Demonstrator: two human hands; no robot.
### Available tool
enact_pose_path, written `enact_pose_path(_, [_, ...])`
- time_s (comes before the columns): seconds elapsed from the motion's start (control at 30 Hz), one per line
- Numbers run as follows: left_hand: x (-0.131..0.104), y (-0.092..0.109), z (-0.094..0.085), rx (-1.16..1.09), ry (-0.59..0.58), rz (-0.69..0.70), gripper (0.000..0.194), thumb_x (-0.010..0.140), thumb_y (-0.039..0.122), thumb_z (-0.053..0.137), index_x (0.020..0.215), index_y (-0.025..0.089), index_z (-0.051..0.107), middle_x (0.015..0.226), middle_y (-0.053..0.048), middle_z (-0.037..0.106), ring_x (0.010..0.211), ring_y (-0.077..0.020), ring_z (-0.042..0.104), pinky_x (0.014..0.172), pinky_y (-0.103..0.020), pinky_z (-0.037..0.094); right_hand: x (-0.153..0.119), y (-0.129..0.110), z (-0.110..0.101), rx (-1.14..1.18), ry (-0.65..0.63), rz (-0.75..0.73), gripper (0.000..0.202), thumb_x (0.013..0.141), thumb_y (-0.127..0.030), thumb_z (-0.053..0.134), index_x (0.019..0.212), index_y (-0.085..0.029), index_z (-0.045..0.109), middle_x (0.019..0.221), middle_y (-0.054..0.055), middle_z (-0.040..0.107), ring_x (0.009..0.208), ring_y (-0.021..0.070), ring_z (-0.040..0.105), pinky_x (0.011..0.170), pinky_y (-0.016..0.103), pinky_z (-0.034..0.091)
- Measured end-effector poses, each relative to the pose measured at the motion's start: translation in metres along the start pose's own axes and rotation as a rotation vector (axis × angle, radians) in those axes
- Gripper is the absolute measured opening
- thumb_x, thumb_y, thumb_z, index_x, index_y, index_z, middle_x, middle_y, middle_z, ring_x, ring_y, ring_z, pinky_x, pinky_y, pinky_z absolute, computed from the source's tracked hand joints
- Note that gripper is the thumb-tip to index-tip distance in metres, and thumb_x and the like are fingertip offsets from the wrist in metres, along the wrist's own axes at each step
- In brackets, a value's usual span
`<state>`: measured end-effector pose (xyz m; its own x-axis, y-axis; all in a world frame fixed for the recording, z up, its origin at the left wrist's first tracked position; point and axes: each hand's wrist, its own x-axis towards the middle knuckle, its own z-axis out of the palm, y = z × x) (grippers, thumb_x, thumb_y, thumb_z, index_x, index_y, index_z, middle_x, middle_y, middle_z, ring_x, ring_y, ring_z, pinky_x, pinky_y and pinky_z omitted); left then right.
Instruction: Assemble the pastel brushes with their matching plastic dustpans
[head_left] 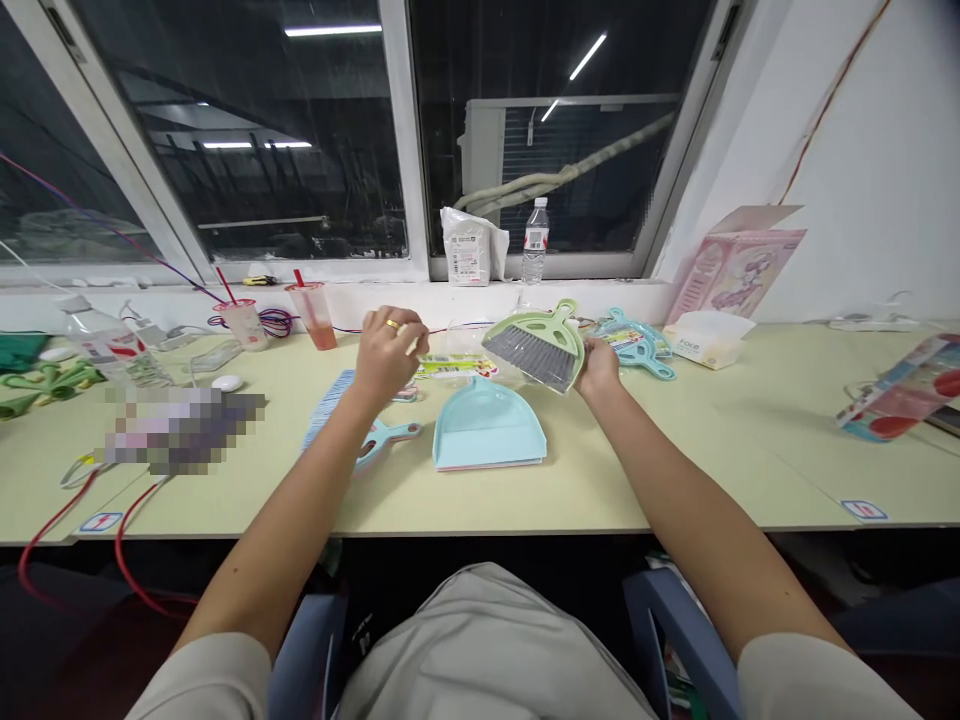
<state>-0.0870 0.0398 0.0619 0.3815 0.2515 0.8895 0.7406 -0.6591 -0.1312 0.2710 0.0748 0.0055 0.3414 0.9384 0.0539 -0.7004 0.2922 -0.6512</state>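
Two bare forearms stretched from the 6 o'clock edge across a pale yellow worktop [675, 470]. At centre, flat on the surface, a light blue dustpan [487, 428], touched by neither hand. Just to its 9 o'clock, a blue brush [352, 420] lying on the worktop, partly hidden under the left forearm. At 11 o'clock from the dustpan, the left hand [386, 352], ringed, grip pressed together at the fingertips on thin clear plastic wrapping [457, 352] with green and yellow print. At 1 o'clock from the dustpan, a green hand brush [538, 345] with grey bristles, tilted, bristles toward the dustpan, held up off the surface. On its 3 o'clock side, the right hand [598, 368], grip closed on the green brush's edge. Beyond that hand, toward 2 o'clock, a teal dustpan set [637, 345] and a tissue box [706, 338]. Toward 10 o'clock, two plastic cups [315, 315] with red straws near the wall. Farthest, at 12 o'clock on the windowsill, a white packet [469, 248] just beside a water bottle [534, 240], against dark window panes.
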Motion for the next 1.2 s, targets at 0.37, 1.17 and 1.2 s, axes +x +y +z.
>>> enact_pose_path(0.37, [-0.021, 0.034, -0.013, -0.327, -0.728, -0.247, 0.038, 0.092, 0.047, 0.056, 0.12, 0.022, 0.064, 0.123, -0.008, 0.069, 0.116, -0.0273, 0.062, 0.096, -0.039, 0.048, 0.01, 0.007, -0.008, 0.033, 0.182, 0.001, 0.017, 0.076, -0.014, 0.053, 0.068, -0.025, 0.043, 0.053, -0.005, 0.053, 0.049, 0.0175, 0.057, 0.055, 0.036, 0.061])
enact_pose_path(1.17, [-0.024, 0.053, -0.031, -0.138, -1.085, -0.516, 0.105, 0.072, 0.085, 0.058, 0.151, 0.02, 0.037, 0.123, -0.02, 0.071, 0.112, -0.0395, 0.067, 0.078, -0.04, 0.048, 0.013, 0.009, -0.013, -0.003, 0.117, 0.002, 0.023, 0.077, -0.013, 0.051, 0.066, -0.026, 0.037, 0.05, -0.006, 0.048, 0.047, 0.0173, 0.054, 0.056, 0.034, 0.058])
enact_pose_path(1.2, [-0.026, 0.055, -0.035, -0.128, -1.063, -0.528, 0.104, 0.072, 0.084, 0.057, 0.151, 0.019, 0.038, 0.123, -0.02, 0.07, 0.113, -0.0397, 0.066, 0.078, -0.039, 0.048, 0.014, 0.009, -0.014, -0.006, 0.071, -0.022, 0.022, 0.077, -0.014, 0.052, 0.066, -0.026, 0.037, 0.05, -0.006, 0.048, 0.047, 0.0177, 0.054, 0.056, 0.035, 0.058])
